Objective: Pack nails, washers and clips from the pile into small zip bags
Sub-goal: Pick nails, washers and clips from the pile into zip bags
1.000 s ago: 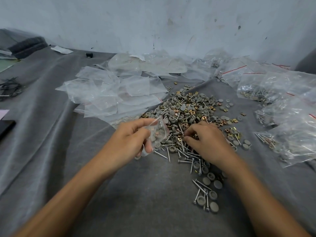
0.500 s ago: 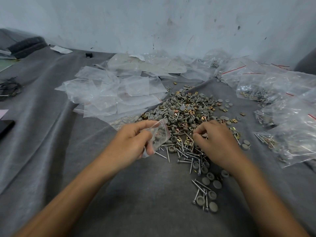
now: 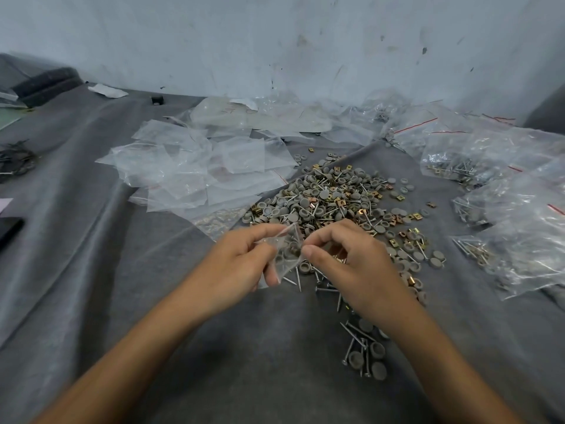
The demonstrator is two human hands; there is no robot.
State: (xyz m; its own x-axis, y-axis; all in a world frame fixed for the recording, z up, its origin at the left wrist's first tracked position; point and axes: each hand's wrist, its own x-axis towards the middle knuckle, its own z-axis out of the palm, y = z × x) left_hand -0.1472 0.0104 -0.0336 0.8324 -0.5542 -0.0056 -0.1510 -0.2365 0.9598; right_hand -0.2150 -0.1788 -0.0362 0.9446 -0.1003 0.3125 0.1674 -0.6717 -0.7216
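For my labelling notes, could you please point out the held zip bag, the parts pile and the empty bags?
zip bag [image 3: 287, 255]: head view, its clear middle.
parts pile [image 3: 333, 200]: head view, grey washers at its centre.
empty bags [image 3: 195, 175]: head view, middle of the heap.

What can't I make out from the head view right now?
Head view only.
Small bag: contents blurred behind plastic and the left hand.
Right hand: curled fingers hide whether it holds a part.
Filled bags, right: cut off by the frame edge.
Dark heap, far left: too small and blurred to identify.
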